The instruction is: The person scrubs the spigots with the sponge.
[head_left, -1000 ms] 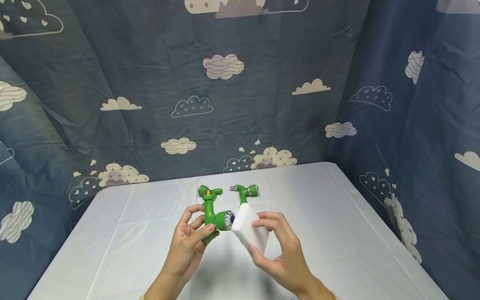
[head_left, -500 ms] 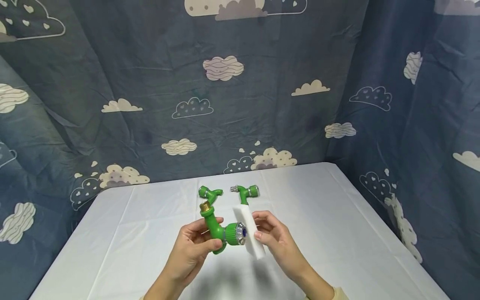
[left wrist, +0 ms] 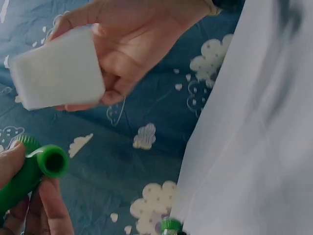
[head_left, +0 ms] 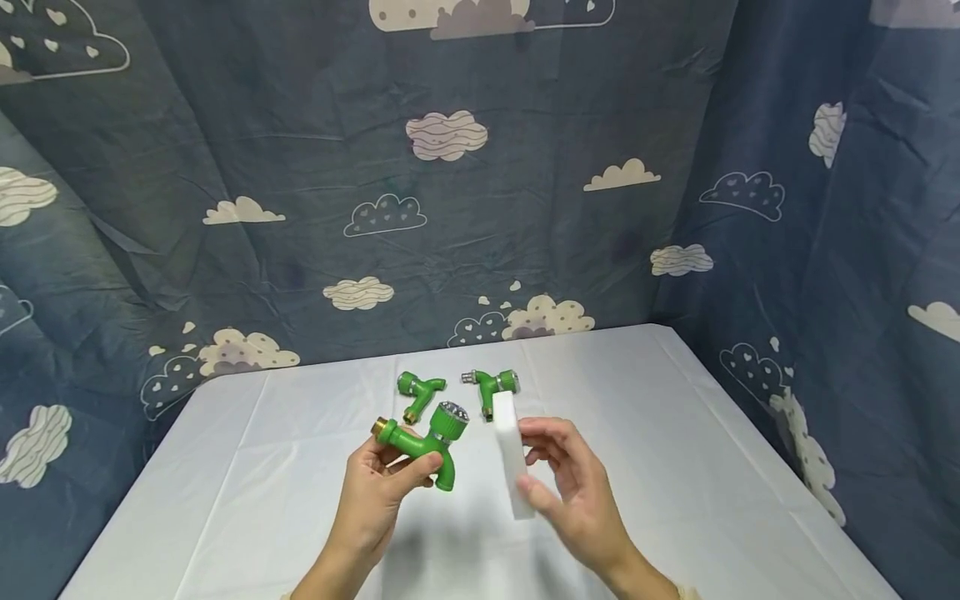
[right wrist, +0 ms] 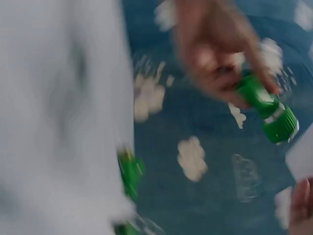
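Note:
My left hand (head_left: 371, 496) grips a green water tap (head_left: 442, 454) with thumb and fingers around its body. The tap's brass threaded end points up and left, and its ribbed knob with a silvery top tilts up to the right. To the right, my right hand (head_left: 581, 492) holds a white sponge block (head_left: 513, 467) edge-on between thumb and fingers. A gap shows between sponge and tap. The left wrist view shows the sponge's (left wrist: 61, 68) broad flat face and the tap's open spout (left wrist: 53, 162). In the blurred right wrist view, the sponge (right wrist: 301, 154) is cut by the right edge.
Two more green taps lie further back on the white-covered table (head_left: 675, 467): a left tap (head_left: 422, 392) with a brass end, and a right tap (head_left: 491, 387) with a silvery nozzle. A dark blue curtain (head_left: 525, 225) with cloud prints hangs behind and beside the table.
The sponge was at the tap's knob before and is now apart from it. My left hand has turned the tap: its knob points upward and its brass end has swung left.

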Action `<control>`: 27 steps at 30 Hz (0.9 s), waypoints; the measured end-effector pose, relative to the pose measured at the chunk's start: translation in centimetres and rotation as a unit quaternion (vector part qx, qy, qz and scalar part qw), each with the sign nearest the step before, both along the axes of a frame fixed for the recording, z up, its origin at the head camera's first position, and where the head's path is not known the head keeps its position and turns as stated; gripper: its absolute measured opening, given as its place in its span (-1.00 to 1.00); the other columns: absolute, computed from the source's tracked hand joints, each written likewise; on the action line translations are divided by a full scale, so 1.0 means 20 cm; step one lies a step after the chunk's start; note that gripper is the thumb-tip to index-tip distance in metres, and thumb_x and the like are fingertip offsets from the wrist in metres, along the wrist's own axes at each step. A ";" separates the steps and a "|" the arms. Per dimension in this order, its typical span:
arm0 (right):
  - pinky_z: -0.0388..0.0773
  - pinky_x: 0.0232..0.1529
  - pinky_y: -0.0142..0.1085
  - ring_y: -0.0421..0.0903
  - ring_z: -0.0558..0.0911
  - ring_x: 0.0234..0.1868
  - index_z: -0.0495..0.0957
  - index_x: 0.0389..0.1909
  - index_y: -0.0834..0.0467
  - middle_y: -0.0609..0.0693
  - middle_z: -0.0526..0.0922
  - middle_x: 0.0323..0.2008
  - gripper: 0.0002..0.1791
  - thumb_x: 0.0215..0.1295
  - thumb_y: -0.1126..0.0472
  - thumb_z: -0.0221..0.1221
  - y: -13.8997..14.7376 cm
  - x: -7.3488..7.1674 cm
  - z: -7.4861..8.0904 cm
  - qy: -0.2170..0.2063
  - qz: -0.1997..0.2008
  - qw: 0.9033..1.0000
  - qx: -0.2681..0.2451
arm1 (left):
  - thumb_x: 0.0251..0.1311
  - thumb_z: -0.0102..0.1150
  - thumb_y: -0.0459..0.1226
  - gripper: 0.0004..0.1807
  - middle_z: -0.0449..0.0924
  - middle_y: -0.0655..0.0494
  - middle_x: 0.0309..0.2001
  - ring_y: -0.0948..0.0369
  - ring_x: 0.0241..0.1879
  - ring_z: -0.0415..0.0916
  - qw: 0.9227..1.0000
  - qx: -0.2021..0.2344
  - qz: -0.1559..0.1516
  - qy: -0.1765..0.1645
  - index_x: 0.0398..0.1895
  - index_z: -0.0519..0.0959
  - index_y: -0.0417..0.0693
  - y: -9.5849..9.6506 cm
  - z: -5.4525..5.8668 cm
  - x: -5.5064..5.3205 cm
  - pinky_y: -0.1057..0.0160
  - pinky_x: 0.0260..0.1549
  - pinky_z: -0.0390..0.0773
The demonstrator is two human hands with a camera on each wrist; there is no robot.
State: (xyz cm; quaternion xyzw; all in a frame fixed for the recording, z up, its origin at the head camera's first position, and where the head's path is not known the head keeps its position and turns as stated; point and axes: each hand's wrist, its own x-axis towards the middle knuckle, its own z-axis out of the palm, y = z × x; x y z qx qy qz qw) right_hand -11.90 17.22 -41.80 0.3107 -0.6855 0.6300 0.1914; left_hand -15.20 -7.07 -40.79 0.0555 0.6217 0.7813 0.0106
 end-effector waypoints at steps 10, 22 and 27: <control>0.72 -0.04 -0.40 0.00 0.65 0.10 0.60 0.20 0.14 0.13 0.59 0.20 -0.44 0.12 0.31 0.45 -0.03 -0.05 -0.07 0.184 -0.231 0.944 0.147 | 0.31 0.46 -0.39 -0.77 0.73 0.16 -0.21 0.30 -0.29 0.70 0.991 0.046 -0.110 -0.053 -0.14 0.57 -0.04 0.00 0.03 0.05 0.37 -0.23 0.74; 0.73 -0.07 -0.33 0.00 0.64 0.12 0.62 0.18 0.07 0.10 0.59 0.19 -0.53 0.25 0.20 0.44 -0.01 -0.07 -0.08 0.192 -0.216 0.938 0.190 | 0.41 0.37 -0.36 -0.70 0.69 0.09 -0.12 0.23 -0.21 0.73 0.992 0.008 -0.108 -0.058 0.04 0.45 -0.20 0.02 0.01 0.02 0.29 -0.13 0.79; 0.71 -0.08 -0.31 -0.15 0.66 0.05 0.58 0.21 0.04 0.00 0.66 0.14 -0.49 0.27 0.29 0.46 0.04 -0.12 -0.07 -0.002 -0.208 0.967 0.147 | 0.42 0.35 -0.36 -0.67 0.60 0.08 -0.03 0.29 -0.18 0.64 0.993 -0.024 -0.117 -0.015 0.09 0.44 -0.21 -0.01 0.02 0.03 0.35 -0.19 0.72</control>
